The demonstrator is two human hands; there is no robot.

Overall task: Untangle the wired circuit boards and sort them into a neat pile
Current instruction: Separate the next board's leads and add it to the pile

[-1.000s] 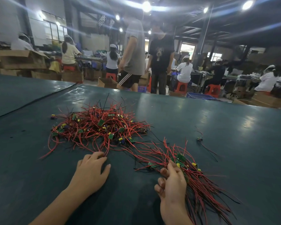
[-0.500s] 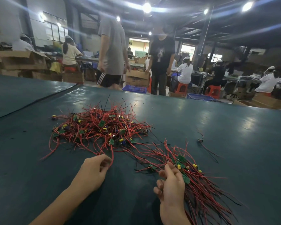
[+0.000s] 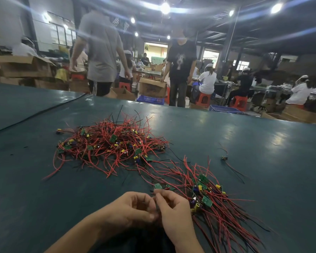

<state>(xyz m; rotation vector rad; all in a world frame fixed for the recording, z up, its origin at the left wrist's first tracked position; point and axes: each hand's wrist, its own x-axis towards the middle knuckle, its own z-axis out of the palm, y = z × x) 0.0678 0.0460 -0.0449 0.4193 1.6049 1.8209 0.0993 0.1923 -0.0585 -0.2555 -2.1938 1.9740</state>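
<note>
A tangled heap of wired circuit boards (image 3: 113, 147), red and black wires with small green boards and yellow parts, lies mid-table. A sorted pile (image 3: 219, 207) with wires fanned toward the near right lies beside my right hand. My left hand (image 3: 128, 210) and my right hand (image 3: 173, 210) meet fingertip to fingertip in front of that pile's left edge. Both have curled fingers pinching a thin dark wire of one wired board, mostly hidden between them. Two small green boards (image 3: 158, 186) lie just beyond my fingertips.
The dark green table mat (image 3: 244, 143) has a seam (image 3: 36, 114) at the left. One single wired board (image 3: 224, 158) lies apart at the right. Two people stand beyond the far edge by cardboard boxes (image 3: 151, 87), blue crates and red stools.
My left hand left the heap's near edge, where it pinched a red wire, and moved right to meet my right hand. The person in grey walked left behind the table.
</note>
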